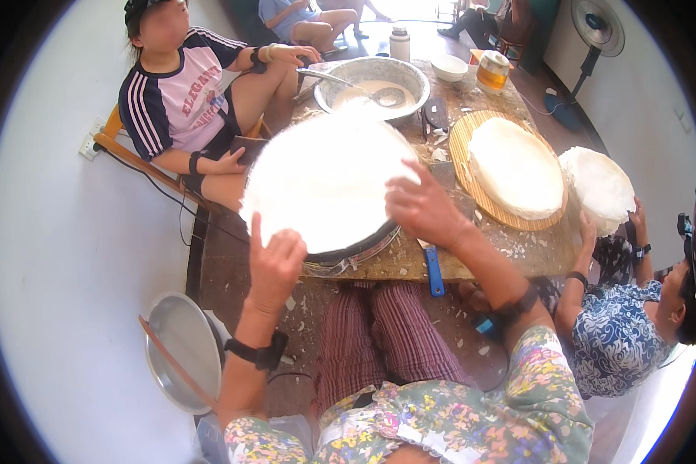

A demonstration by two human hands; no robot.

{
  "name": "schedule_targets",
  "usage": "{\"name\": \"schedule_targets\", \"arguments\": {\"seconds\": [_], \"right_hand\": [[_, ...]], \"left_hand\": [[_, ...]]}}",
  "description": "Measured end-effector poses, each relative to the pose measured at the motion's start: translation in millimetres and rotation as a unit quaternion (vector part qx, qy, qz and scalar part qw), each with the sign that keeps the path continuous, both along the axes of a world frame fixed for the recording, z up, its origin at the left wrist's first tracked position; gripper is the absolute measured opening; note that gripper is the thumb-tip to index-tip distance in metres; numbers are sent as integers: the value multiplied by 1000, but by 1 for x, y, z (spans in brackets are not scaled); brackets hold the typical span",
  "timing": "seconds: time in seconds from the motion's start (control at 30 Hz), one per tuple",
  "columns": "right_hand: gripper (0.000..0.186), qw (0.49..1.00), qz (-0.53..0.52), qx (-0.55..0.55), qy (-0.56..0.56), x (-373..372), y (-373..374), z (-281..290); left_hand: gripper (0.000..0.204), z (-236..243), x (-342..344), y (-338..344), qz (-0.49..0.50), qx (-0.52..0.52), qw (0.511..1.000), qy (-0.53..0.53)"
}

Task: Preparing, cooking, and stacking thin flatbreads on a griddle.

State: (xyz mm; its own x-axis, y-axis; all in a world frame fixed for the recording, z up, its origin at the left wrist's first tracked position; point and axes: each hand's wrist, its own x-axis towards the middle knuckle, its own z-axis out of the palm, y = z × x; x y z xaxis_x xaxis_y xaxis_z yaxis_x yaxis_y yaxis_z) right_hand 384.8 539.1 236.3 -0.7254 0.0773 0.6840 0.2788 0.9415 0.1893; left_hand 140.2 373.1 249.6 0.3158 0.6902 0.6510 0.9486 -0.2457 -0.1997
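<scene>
A large, thin, round white pancake (325, 182) is spread before me, tilted and partly lifted over a round dark griddle (356, 251) at the table's near edge. My left hand (277, 259) pinches its lower left edge, the index finger pointing up. At its right edge my right hand (424, 203) grips the rim with bent fingers, slightly blurred. A scraper with a blue handle (435, 272) lies beside the griddle, below my right forearm. Behind the pancake stands a metal basin (421, 91) of pale batter, with a ladle (387, 97) in it.
A stack of white pancakes (514, 166) rests on a round woven mat (465, 162). At right, a co-worker holds more pancakes (598, 185); another person sits at left. A white bowl (448, 68), glass jug (493, 72) and flask (400, 45) stand behind. A metal pan (179, 348) is low at left.
</scene>
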Motion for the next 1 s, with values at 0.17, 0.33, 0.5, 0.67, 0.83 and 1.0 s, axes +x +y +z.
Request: {"name": "schedule_targets", "arguments": {"seconds": [0.17,0.33,0.5,0.67,0.83,1.0], "right_hand": [[65,971,-16,-163,-172,11,-53,-18],[46,989,-15,-109,-96,-27,-91,-23],[7,989,-22,-133,-63,-42,-95,-12],[19,943,-55,-328,15,-31,-72,34],[14,863,-29,-453,221,2,-2,69],[10,604,-12,-650,461,109,82,69]], "left_hand": [[7,-41,18,-15,18,-34,999,-27],[5,-33,31,-26,18,-35,998,-43],[6,-14,45,-40,26,-5,999,-45],[18,3,63,-76,52,81,993,-71],[29,-17,44,-131,83,80,991,-64],[31,-51,40,-155,149,-21,982,-114]]}}
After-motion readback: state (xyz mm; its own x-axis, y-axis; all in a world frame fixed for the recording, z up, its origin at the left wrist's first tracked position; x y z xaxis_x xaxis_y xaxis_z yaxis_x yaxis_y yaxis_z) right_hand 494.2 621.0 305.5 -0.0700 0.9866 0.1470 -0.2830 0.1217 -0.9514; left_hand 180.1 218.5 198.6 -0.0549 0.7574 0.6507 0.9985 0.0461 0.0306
